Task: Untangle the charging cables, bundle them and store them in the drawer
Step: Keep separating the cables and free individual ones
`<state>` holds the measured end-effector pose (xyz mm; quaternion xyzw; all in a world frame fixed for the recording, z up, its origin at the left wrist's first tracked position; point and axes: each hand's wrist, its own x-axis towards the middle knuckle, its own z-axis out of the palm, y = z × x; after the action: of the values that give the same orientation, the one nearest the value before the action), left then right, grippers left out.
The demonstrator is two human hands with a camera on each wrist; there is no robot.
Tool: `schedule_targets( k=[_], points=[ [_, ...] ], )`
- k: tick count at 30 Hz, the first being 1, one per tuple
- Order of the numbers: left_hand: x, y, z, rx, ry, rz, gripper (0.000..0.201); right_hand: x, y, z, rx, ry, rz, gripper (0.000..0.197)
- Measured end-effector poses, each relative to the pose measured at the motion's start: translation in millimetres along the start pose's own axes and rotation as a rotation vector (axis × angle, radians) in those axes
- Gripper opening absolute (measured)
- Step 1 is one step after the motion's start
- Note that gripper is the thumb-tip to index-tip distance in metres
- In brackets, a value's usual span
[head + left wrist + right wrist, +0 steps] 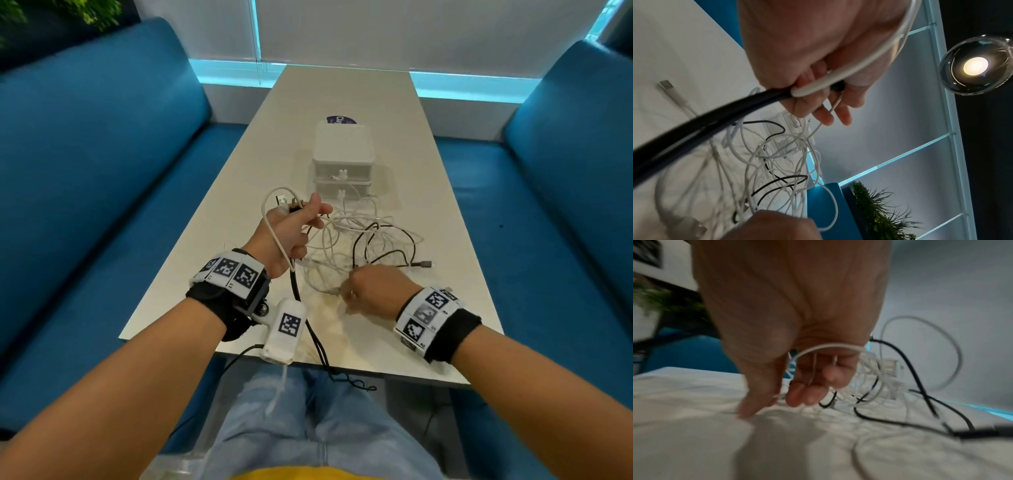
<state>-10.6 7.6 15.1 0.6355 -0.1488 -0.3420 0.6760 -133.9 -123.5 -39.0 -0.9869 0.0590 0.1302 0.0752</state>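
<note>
While the left hand (291,229) is raised just above the table (239,178), its grip is clenched round a thick black cable (701,125) & a white cable (840,76), w/ plug ends poking out past the thumb side in the head view. That black cable drops from the fist, crosses the near table edge & trails over the person's jeans (308,428). Right hand (373,291) sits low at the near side of the tangle of cables (363,236), fingers curled down into white strands; a white loop crosses its palm in the right wrist view, and thumb & fingertips (797,395) seem to pinch a thin white strand, tho the blur makes that hard to confirm. Tangle itself, mostly white w/ a few black runs, lies on the table btwn the hands and the drawer unit (342,157), its far strands reaching the lower drawer front. Unit is white, two drawers stacked, both closed, on the table centre line. Blue sofas (85,154) flank the table on both sides.
</note>
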Motion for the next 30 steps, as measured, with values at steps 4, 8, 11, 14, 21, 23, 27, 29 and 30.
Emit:
schedule_targets(
  k=[4,8,11,14,21,23,27,29,30],
  points=[
    [-2,2,2,-0.009,0.010,0.007,0.029,23,15,-11,0.128,0.229,0.276,0.023],
    [-2,3,-2,-0.004,0.035,0.010,0.029,29,19,-12,0.149,0.268,0.384,0.021],
    [-3,0,-3,0.010,0.038,0.001,0.029,25,17,-7,0.163,0.155,0.336,0.027],
    [-3,-4,-4,0.039,0.039,-0.003,0.028,16,11,-13,0.147,0.098,0.298,0.042],
    [-3,-4,4,0.042,0.001,0.041,0.029,7,-14,-61,0.590,0.475,0.153,0.026],
    [-7,-1,11,0.015,-0.065,0.068,0.029,18,-15,-61,0.588,0.432,0.095,0.004],
    [-17,5,9,-0.033,-0.219,0.101,0.013,33,9,-43,0.543,0.459,0.168,0.027],
    [-15,6,8,-0.002,-0.217,0.092,0.023,33,18,-37,0.584,0.461,0.171,0.027],
    [-10,4,10,0.031,-0.180,0.086,0.031,31,19,-37,0.645,0.466,0.153,0.025]
  ],
)
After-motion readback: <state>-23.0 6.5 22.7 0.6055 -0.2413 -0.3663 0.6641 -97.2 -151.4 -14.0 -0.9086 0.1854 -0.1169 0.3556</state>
